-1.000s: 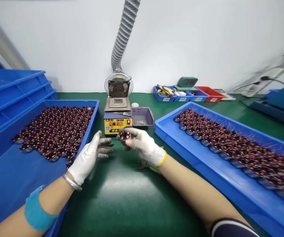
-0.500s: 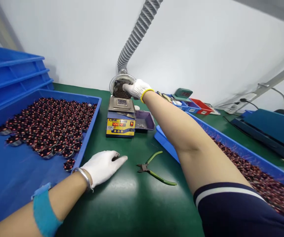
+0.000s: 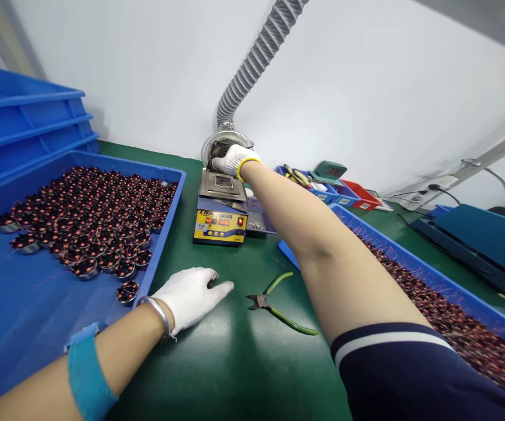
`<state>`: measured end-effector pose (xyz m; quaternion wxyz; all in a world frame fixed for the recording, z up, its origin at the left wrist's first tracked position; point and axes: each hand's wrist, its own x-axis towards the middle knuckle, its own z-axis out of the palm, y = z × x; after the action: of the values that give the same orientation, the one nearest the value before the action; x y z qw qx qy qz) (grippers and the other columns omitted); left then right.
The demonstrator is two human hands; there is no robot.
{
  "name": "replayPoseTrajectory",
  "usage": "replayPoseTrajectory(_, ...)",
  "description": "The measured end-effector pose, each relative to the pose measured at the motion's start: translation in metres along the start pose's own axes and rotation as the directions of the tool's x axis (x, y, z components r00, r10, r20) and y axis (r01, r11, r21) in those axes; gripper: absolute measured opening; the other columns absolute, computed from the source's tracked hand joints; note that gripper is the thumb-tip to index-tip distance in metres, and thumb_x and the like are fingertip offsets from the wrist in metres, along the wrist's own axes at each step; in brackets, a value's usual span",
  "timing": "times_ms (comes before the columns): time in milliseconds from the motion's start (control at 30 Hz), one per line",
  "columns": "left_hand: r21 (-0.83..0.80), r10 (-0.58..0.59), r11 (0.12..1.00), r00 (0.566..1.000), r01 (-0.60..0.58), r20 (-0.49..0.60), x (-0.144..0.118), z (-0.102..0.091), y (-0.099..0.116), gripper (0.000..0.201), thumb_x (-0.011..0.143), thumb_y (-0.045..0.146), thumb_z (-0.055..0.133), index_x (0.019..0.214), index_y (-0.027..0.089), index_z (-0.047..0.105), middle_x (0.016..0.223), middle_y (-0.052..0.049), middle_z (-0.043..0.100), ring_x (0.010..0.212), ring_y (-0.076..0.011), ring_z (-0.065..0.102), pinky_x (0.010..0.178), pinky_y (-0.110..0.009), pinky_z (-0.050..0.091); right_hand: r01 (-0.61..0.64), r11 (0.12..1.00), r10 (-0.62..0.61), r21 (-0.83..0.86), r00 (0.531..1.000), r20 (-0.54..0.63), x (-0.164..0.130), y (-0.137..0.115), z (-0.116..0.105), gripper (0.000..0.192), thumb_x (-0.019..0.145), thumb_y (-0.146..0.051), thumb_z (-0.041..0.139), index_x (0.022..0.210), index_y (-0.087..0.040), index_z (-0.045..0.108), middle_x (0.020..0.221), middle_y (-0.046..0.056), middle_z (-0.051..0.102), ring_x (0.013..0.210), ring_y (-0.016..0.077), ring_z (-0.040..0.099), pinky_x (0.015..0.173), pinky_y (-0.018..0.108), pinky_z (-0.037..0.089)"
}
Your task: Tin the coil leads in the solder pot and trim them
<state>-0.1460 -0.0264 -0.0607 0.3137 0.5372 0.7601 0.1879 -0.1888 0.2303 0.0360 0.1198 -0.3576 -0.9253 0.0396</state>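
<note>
My right hand [image 3: 233, 159], in a white glove with a yellow cuff, reaches in front of the black round-grilled fan [image 3: 218, 151] behind the solder pot [image 3: 221, 211]. Its fingers are bent and closed; what they hold, if anything, is hidden. The pot has a yellow front panel with red digits and a small silvery bath [image 3: 223, 181] on top. My left hand [image 3: 193, 297], also gloved, rests holding nothing on the green table, thumb and fingers apart. To its right lie open side cutters [image 3: 260, 301] with green handles.
A blue tray [image 3: 164, 234] at left holds many small wire-wound motor parts [image 3: 112, 225]. Another blue tray [image 3: 467, 298] at right is filled with similar parts. A purple bin [image 3: 266, 221] stands beside the pot. A grey duct [image 3: 261, 58] with a metal hood hangs behind it.
My right hand has moved left and down across the front of the fan, toward the pot's top. My left hand stays on the table. The view has shifted slightly.
</note>
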Motion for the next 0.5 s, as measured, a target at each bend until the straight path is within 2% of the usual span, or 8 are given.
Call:
replayPoseTrajectory(267, 0.036, -0.004, 0.999, 1.0, 0.003, 0.011, -0.0005, -0.001, 0.0014, 0.06, 0.08, 0.062, 0.037, 0.107, 0.016, 0.065, 0.116, -0.016, 0.065, 0.11, -0.0339, 0.058, 0.09, -0.041, 0.043, -0.028, 0.999, 0.029, -0.04, 0.999, 0.037, -0.0007, -0.0043, -0.0009, 0.053, 0.074, -0.045, 0.058, 0.107, -0.005, 0.062, 0.106, 0.018, 0.061, 0.103, 0.0317, 0.058, 0.085, 0.041, 0.045)
replayPoseTrajectory(500, 0.048, -0.02, 0.999, 1.0, 0.02, 0.013, -0.0001, -0.0021, 0.0021, 0.057, 0.08, 0.059, 0.039, 0.109, 0.017, 0.064, 0.118, -0.013, 0.065, 0.111, -0.0311, 0.058, 0.094, -0.039, 0.042, -0.037, 0.999, 0.039, -0.031, 0.996, 0.076, -0.0039, -0.0059, -0.0025, 0.054, 0.075, -0.044, 0.057, 0.11, -0.002, 0.058, 0.111, 0.019, 0.058, 0.104, 0.0286, 0.055, 0.089, 0.04, 0.042)
